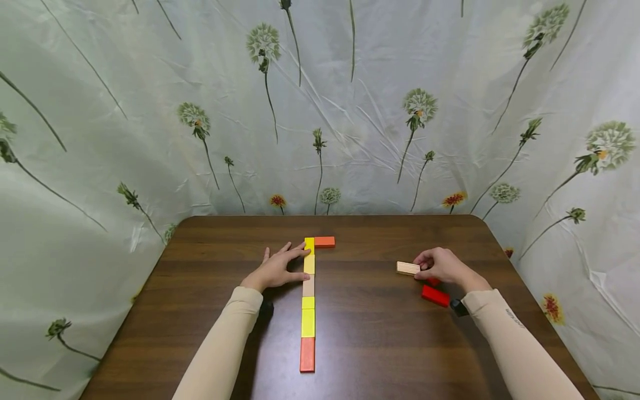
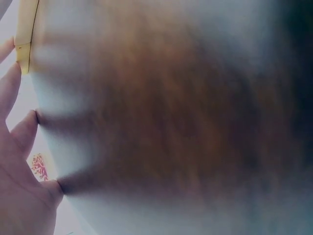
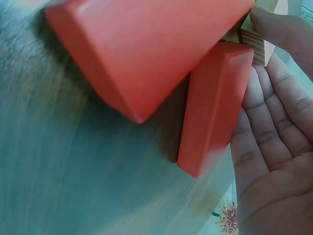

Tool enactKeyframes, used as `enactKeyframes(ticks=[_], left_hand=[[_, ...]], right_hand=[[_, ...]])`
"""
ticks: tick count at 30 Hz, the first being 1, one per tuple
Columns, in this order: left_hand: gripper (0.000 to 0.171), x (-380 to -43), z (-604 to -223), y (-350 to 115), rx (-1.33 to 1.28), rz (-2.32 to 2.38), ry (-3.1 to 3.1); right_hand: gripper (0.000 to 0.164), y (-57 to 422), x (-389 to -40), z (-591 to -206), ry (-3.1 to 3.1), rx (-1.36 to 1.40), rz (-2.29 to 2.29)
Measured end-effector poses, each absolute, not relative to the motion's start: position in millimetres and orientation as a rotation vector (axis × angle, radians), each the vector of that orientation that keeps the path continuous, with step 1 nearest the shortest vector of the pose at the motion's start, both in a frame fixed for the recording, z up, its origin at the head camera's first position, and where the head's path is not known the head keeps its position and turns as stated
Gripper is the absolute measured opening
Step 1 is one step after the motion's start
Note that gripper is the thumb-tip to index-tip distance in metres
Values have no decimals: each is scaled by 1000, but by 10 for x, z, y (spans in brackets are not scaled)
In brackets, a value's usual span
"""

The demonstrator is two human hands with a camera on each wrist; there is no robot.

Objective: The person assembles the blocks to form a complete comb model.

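Observation:
My left hand (image 1: pixel 275 271) lies over a straight row of flat blocks, its fingers spread. Its fingertips and thumb touch the row's far part: a yellow block (image 1: pixel 310 242), a pale yellow block (image 1: pixel 309 265) and a pale wooden block (image 1: pixel 308 286). Further right, my right hand (image 1: pixel 442 268) pinches the right end of a plain wooden block (image 1: pixel 407 269) between thumb and fingers. Just below that hand lies a red block (image 1: pixel 435 295); a second red block (image 3: pixel 215 107) sits right by the fingers in the right wrist view, mostly covered by the hand in the head view.
Nearer in the row come yellow blocks (image 1: pixel 308 323) and a red-orange block (image 1: pixel 307 355) at the near end. An orange block (image 1: pixel 324 242) juts right from the far end. The brown wooden table (image 1: pixel 370 333) ends at a flower-print curtain (image 1: pixel 350 139).

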State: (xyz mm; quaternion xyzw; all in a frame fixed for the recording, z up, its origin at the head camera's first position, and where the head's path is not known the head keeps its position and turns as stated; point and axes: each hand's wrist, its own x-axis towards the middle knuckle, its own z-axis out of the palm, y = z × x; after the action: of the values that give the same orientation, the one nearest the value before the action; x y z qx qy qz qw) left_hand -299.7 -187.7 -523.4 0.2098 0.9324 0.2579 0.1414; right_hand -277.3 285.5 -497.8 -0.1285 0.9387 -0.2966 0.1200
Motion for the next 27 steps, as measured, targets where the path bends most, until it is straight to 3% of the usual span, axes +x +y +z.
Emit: enactKeyframes(ticks=[27], left_hand=[[79, -3014, -5264, -1894, 612, 735, 2689]], right_hand=[[24, 2592, -2933, -5018, 2738, -418, -1007]])
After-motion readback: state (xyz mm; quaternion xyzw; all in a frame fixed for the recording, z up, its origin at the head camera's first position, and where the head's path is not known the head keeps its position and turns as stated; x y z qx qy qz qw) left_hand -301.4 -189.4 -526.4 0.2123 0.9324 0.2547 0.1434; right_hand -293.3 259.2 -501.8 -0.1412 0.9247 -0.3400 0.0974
